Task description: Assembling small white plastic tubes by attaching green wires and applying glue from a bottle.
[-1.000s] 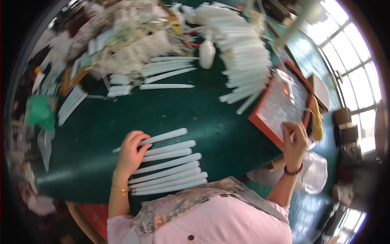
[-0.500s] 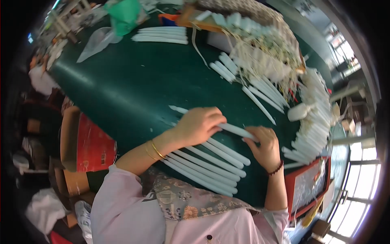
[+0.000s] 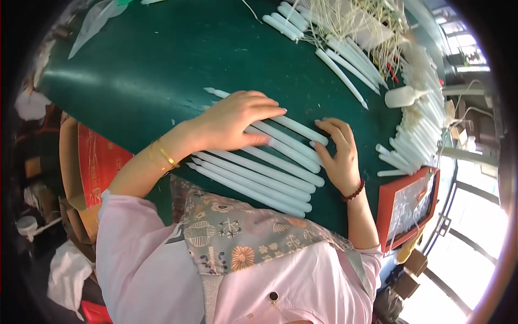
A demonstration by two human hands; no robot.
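Note:
White taper candles (image 3: 259, 185) lie side by side in a slanted row on the green tabletop, their pointed ends to the left and blunt ends to the right. The farthest candle (image 3: 302, 129) rests at the row's outer edge. My left hand (image 3: 232, 121) lies across the far candles with thumb and fingers apart, covering their middles. At the blunt end of that farthest candle is my right hand (image 3: 341, 154), its fingers spread and curved; the thumb and fingertips are at or very near the wax.
More white candles (image 3: 345, 75) lie at the far right beside loose pale wicks (image 3: 372, 21). A white bottle (image 3: 402, 97) stands by a long candle pile (image 3: 418, 124). An orange-red framed box (image 3: 407, 210) is right; a red carton (image 3: 100, 162) is left of the table (image 3: 162, 59).
Both hands held the farthest candle between them before; now it lies beside the row and the fingers have loosened. My view has shifted, so the table sits higher in the picture.

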